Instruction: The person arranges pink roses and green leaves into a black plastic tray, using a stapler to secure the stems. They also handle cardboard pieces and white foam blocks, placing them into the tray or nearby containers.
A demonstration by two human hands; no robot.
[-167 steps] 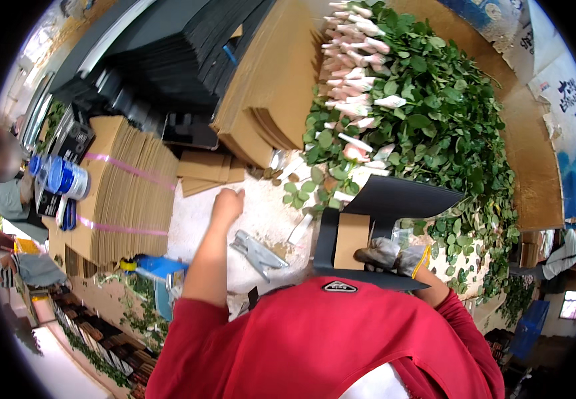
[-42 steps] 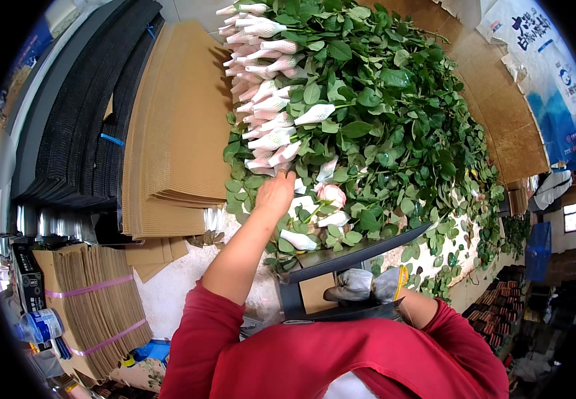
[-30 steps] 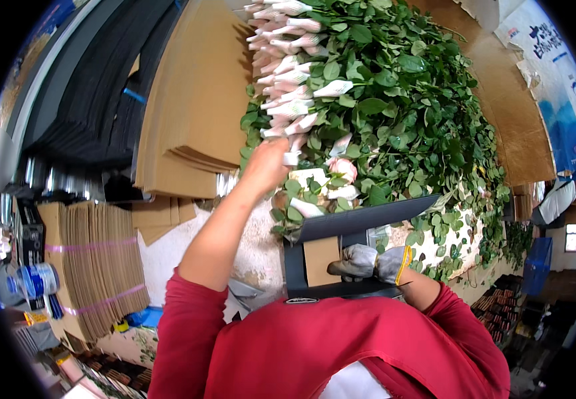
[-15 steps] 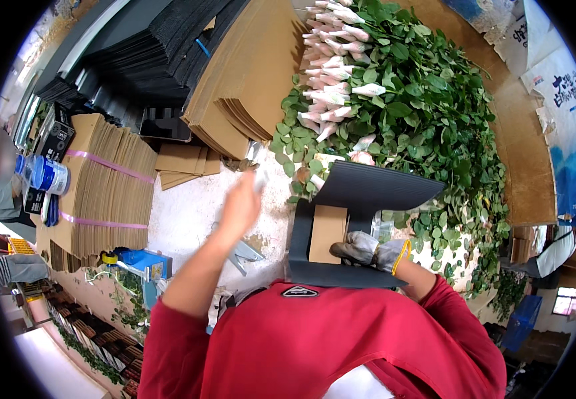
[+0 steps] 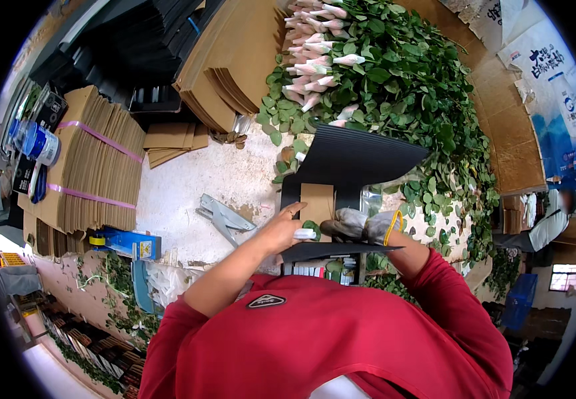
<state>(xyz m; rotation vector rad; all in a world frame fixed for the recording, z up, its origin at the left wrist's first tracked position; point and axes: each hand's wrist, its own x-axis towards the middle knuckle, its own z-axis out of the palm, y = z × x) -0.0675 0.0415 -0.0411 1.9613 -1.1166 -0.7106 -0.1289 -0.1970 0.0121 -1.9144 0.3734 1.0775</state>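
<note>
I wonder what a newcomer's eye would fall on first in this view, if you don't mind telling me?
Probably the big heap of leafy green stems right of the top centre, with pale sleeved flower heads along its left side. Next might come the black corrugated sheet folded open near the middle, with the gloved right hand and bare left hand at the near end of a brown cardboard piece.

Blue-and-white sheet [image 5: 559,110]: large dark characters above smaller print, right of the black board [image 5: 368,156].
Chest badge [image 5: 266,302]: pale lettering on dark, below the board.
Black box [image 5: 48,108]: white print, too small to read, left of the board.
</note>
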